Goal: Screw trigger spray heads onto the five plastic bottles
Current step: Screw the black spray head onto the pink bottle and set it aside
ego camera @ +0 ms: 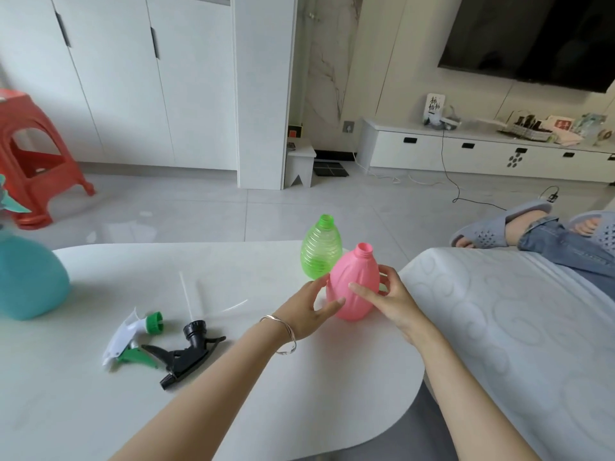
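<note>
Mid-frame, left hand (311, 309) and right hand (387, 302) clasp the capless pink plastic bottle (353, 287) upright on the white table (100, 394).

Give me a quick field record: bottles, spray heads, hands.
pink bottle: upright on the white table, neck open, no head
green bottle: upright just behind it, neck open
teal bottle: left edge, partly out of frame
white-green spray head: lying loose on table
black spray head: lying beside it
left hand: on pink bottle
right hand: on pink bottle
</note>
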A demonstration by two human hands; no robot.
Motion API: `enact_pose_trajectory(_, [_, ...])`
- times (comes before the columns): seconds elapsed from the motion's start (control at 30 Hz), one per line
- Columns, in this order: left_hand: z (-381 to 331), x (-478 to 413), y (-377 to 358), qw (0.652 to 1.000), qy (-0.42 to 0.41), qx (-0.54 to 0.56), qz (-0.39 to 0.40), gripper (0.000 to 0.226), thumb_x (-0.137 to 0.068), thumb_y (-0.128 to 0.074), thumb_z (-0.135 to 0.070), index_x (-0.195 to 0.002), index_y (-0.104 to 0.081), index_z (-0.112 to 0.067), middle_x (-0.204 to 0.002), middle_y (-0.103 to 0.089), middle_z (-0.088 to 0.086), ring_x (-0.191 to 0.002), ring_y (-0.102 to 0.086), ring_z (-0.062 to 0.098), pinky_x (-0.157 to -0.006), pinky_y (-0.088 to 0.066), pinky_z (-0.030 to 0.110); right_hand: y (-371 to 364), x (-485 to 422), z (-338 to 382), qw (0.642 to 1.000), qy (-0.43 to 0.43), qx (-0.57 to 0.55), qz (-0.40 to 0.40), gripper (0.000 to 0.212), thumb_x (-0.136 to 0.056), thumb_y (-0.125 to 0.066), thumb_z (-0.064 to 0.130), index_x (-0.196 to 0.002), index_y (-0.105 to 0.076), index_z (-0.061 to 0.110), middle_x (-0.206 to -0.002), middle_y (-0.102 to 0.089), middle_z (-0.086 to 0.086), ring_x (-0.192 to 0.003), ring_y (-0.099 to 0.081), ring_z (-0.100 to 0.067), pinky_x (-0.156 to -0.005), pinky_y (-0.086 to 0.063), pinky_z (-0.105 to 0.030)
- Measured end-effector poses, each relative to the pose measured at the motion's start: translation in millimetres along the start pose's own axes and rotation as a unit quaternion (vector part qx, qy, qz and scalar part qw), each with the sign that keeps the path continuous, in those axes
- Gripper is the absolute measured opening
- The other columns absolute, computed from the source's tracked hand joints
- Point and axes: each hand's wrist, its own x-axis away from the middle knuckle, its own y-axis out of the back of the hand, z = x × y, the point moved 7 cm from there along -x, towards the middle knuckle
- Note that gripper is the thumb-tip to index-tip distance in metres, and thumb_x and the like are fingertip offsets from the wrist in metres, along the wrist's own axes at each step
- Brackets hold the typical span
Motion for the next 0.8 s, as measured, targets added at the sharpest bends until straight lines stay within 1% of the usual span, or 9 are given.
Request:
enact_pose_trajectory(0.07, [-1.1, 7.8, 8.3, 1.000, -0.009, 0.008, -0.014, 0.070, -0.088, -0.059, -0.043, -0.147, -0.026, -0.025, -0.149, -0.035, 0.001, -0.131, -0.041, 0.019, -0.108, -0.036, 0.035, -10.2, 8.5, 4.8, 1.000, -0.008, -0.027, 0.009, 0.068, -0.067, -0.080, 0.035, -0.124, -0.044, 0.025, -0.122, -0.061, 0.001, -0.104, -0.062, -0.011, -0.083, -0.054, -0.030])
enact_pose_trajectory(0.13, [-6.9, 16.8, 22.9, 0.998, -0.038, 0.024, -0.040, 0.077, -0.082, -0.069, -0.038, -0.145, -0.027, -0.026, -0.146, -0.037, 0.002, -0.129, -0.043, 0.020, -0.103, -0.037, 0.031, -26.9, 19.3, 16.3, 0.997, -0.006, -0.063, 0.036, 0.074, -0.063, -0.079, 0.043, -0.127, -0.045, 0.027, -0.124, -0.062, -0.003, -0.107, -0.064, -0.020, -0.084, -0.057, -0.039])
enact_pose_trajectory(0.23, [-17.9, 33.2, 50.8, 0.991, -0.087, 0.054, -0.091, 0.086, -0.071, -0.081, -0.030, -0.140, -0.030, -0.025, -0.138, -0.042, 0.004, -0.123, -0.046, 0.021, -0.100, -0.045, 0.038, -58.9, 35.9, 40.0, 0.989, 0.005, -0.111, 0.096, 0.078, -0.060, -0.075, 0.052, -0.128, -0.045, 0.032, -0.123, -0.063, -0.003, -0.106, -0.066, -0.022, -0.078, -0.059, -0.037])
enact_pose_trajectory(0.37, [-16.8, 67.1, 94.8, 0.981, -0.106, 0.053, -0.154, 0.089, -0.061, -0.088, -0.031, -0.133, -0.037, -0.030, -0.129, -0.047, 0.002, -0.118, -0.049, 0.018, -0.095, -0.050, 0.043, -104.7, 54.6, 59.7, 0.979, 0.002, -0.145, 0.146, 0.075, -0.064, -0.073, 0.052, -0.130, -0.045, 0.033, -0.121, -0.065, 0.000, -0.102, -0.069, -0.019, -0.084, -0.057, -0.040])
enact_pose_trajectory(0.47, [-1.6, 97.2, 130.6, 0.978, -0.099, 0.026, -0.180, 0.087, -0.058, -0.088, -0.037, -0.131, -0.041, -0.030, -0.126, -0.052, 0.000, -0.113, -0.053, 0.015, -0.092, -0.052, 0.039, -142.0, 68.9, 70.4, 0.971, 0.001, -0.137, 0.194, 0.070, -0.067, -0.070, 0.051, -0.129, -0.046, 0.031, -0.122, -0.064, -0.001, -0.102, -0.069, -0.017, -0.086, -0.056, -0.038])
enact_pose_trajectory(0.53, [11.9, 119.1, 156.1, 0.977, -0.082, 0.008, -0.198, 0.088, -0.054, -0.083, -0.051, -0.129, -0.041, -0.033, -0.123, -0.054, -0.002, -0.109, -0.056, 0.013, -0.089, -0.053, 0.033, -163.9, 75.0, 76.1, 0.968, 0.010, -0.111, 0.223, 0.067, -0.069, -0.068, 0.050, -0.129, -0.046, 0.027, -0.122, -0.064, -0.003, -0.104, -0.068, -0.017, -0.090, -0.055, -0.037])
enact_pose_trajectory(0.67, [46.0, 160.7, 204.0, 0.972, -0.048, -0.006, -0.229, 0.092, -0.050, -0.077, -0.057, -0.130, -0.041, -0.031, -0.123, -0.053, 0.000, -0.108, -0.057, 0.016, -0.088, -0.055, 0.038, -190.0, 78.6, 81.1, 0.971, 0.042, -0.041, 0.230, 0.060, -0.075, -0.065, 0.045, -0.129, -0.048, 0.025, -0.126, -0.061, -0.002, -0.107, -0.066, -0.016, -0.094, -0.053, -0.035])
enact_pose_trajectory(0.73, [61.3, 179.4, 223.5, 0.970, -0.037, -0.021, -0.241, 0.092, -0.050, -0.077, -0.059, -0.130, -0.040, -0.032, -0.122, -0.053, -0.003, -0.107, -0.057, 0.012, -0.085, -0.056, 0.035, -198.8, 79.1, 79.0, 0.969, 0.071, 0.017, 0.234, 0.047, -0.081, -0.065, 0.040, -0.125, -0.051, 0.031, -0.130, -0.058, 0.005, -0.110, -0.063, -0.008, -0.094, -0.050, -0.027])
enact_pose_trajectory(0.8, [75.3, 196.5, 238.5, 0.965, -0.025, -0.028, -0.258, 0.092, -0.050, -0.077, -0.061, -0.130, -0.040, -0.036, -0.120, -0.053, -0.007, -0.104, -0.056, 0.008, -0.078, -0.055, 0.028, -208.4, 80.2, 72.2, 0.962, 0.088, 0.063, 0.249, 0.045, -0.079, -0.069, 0.039, -0.120, -0.052, 0.037, -0.131, -0.055, 0.012, -0.113, -0.058, 0.000, -0.091, -0.047, -0.019])
